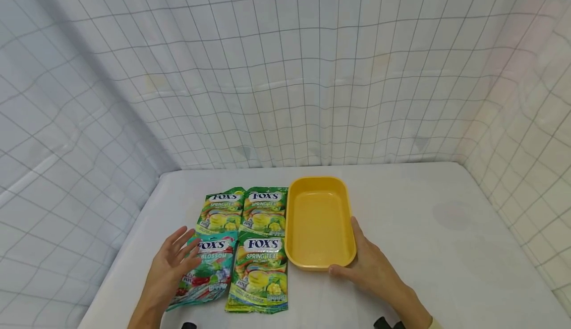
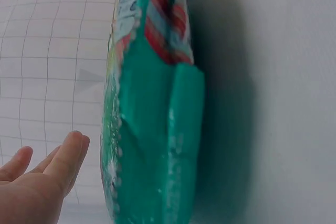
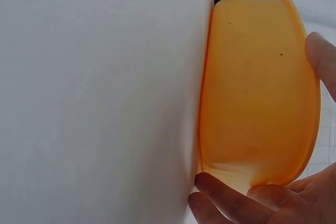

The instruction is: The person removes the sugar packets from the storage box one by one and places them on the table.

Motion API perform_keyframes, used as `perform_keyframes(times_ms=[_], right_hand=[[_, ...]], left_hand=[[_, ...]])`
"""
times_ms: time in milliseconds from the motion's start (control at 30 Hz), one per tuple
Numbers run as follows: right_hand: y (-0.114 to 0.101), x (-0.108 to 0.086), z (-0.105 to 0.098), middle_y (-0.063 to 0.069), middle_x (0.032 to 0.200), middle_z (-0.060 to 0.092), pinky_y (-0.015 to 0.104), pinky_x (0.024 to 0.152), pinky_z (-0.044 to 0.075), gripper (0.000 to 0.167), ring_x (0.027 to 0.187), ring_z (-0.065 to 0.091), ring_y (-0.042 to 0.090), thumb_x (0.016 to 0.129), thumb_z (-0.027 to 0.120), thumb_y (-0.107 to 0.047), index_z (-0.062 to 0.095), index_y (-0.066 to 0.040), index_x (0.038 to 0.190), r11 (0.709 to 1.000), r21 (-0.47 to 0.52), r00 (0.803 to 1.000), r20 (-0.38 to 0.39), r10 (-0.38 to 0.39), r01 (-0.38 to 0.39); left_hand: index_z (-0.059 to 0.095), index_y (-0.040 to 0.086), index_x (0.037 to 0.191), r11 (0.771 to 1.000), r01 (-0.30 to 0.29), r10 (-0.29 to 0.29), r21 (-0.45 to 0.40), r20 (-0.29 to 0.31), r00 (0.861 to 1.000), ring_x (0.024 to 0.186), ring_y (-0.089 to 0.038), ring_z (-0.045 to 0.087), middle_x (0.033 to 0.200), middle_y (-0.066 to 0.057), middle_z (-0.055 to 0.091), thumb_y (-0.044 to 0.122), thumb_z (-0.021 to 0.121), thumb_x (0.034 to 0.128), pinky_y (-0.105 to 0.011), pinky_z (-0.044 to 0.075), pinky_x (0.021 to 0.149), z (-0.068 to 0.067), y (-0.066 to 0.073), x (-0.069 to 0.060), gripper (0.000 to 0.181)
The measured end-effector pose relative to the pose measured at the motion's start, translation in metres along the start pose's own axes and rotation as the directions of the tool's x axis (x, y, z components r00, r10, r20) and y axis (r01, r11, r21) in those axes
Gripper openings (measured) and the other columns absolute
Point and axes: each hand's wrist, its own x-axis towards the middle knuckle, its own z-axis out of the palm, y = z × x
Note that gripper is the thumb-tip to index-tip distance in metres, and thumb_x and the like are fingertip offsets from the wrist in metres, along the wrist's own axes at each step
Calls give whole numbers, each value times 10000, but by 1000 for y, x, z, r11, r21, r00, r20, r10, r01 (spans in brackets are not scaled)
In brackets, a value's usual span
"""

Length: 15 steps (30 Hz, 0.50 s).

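Observation:
A yellow plastic tray [image 1: 319,220] lies on the table, its inside bare. My right hand [image 1: 373,269] holds its near right corner, thumb at the near wall and fingers along the right side; in the right wrist view the fingertips [image 3: 206,180] touch low on the tray wall [image 3: 257,87]. My left hand [image 1: 168,264] hovers, fingers loosely spread, beside a teal Fox's candy bag [image 1: 207,274]. The left wrist view shows that bag's end [image 2: 149,129] close by, with a gap to the fingers.
Green Fox's Spring Tea candy bags lie left of the tray: one at back left [image 1: 220,212], one at back middle [image 1: 264,212], one in front [image 1: 259,277]. White table [image 1: 424,230] extends to the right. Grid-patterned cloth walls [image 1: 312,96] enclose the back and sides.

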Motion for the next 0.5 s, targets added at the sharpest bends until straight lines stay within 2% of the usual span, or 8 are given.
perform_keyframes(times_ms=[167,367,467,500], right_hand=[[2,-1,-1,159,1655,240,583,1127,339,1352,1433,389,372,714,775,-734,22,-110,1648,1000,-8,1000,10,-5,5],[3,-2,-5,194,1660,181,577,1156,291,1204,1473,305,388,854,725,-628,17,-48,1636,999,-6,999,5,-50,50],[3,-2,-7,208,1657,170,578,1160,276,1128,1484,276,382,915,668,-604,11,-33,1632,998,-24,998,-13,-64,63],[2,-2,-8,222,1648,198,582,1152,291,1109,1466,315,392,927,650,-605,11,-36,1632,998,-29,998,-21,-64,64]], left_hand=[[139,49,1607,999,-33,34,-24,38,999,1254,-41,520,1632,-252,221,26,672,973,-215,496,966,10,5,-2,829],[142,35,1598,995,-79,85,-59,111,990,1299,-90,524,1627,-286,192,1,630,990,-274,486,1008,19,11,0,780],[150,38,1594,995,-81,88,-61,123,989,1292,-73,530,1628,-282,196,22,608,1011,-268,488,1004,23,13,1,742],[152,39,1593,995,-84,90,-58,124,988,1291,-69,529,1628,-277,200,35,600,1020,-258,489,999,25,14,2,727]])
